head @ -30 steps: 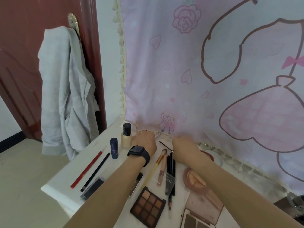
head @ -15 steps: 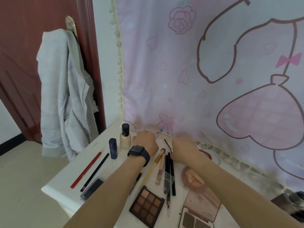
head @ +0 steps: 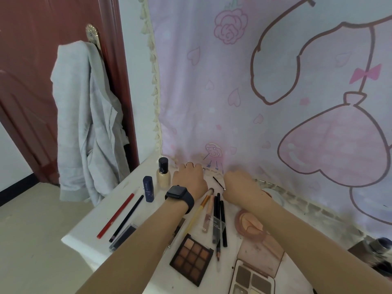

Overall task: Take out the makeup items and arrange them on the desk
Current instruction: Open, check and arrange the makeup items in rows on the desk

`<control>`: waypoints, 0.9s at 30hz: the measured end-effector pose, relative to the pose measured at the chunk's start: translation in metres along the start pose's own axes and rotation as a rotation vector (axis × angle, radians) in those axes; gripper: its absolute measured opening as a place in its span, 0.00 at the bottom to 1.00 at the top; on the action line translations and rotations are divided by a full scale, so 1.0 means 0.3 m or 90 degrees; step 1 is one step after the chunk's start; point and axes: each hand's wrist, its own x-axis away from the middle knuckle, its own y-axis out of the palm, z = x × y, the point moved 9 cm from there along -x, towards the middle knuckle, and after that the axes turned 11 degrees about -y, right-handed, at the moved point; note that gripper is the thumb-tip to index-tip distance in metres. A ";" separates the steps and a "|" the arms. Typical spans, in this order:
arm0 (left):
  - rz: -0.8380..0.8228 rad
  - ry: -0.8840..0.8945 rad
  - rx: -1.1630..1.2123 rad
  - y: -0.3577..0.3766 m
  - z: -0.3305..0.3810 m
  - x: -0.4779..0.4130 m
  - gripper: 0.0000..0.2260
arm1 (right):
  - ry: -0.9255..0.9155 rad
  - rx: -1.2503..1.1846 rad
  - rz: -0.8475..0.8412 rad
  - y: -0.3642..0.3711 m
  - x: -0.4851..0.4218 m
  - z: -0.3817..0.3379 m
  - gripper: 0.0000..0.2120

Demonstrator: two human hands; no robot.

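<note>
Makeup lies spread on the white desk: a foundation bottle, a navy lipstick tube, a red pencil, a black pencil, a nine-pan eyeshadow palette, a gold-handled brush, black pens and a pink compact. My left hand, wearing a watch, and my right hand sit side by side at the desk's far edge against the curtain hem. Their fingers bend down out of sight. A thin brush lies between them, its end by my right thumb.
A pink printed curtain hangs along the desk's far side. A grey jacket hangs on the red door's handle at left. An open brown-pan palette is at the near right, and a dark jar at the right edge.
Both hands stay at the curtain hem with almost no movement. Only the view has shifted slightly.
</note>
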 end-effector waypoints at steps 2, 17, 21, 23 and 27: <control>0.006 0.015 0.014 -0.015 0.007 0.026 0.16 | 0.008 -0.008 0.015 -0.014 0.017 0.006 0.04; -0.083 0.017 0.108 -0.009 -0.103 0.175 0.12 | 0.047 -0.093 -0.033 0.051 0.128 -0.032 0.11; -0.125 0.037 0.069 -0.002 -0.081 0.135 0.12 | 0.059 -0.132 -0.035 0.060 0.114 -0.039 0.13; -0.140 0.042 0.049 0.010 -0.071 0.120 0.14 | 0.056 -0.137 -0.038 0.059 0.097 -0.046 0.15; -0.147 0.054 0.005 0.032 -0.051 0.100 0.14 | 0.047 -0.102 -0.044 0.068 0.067 -0.056 0.11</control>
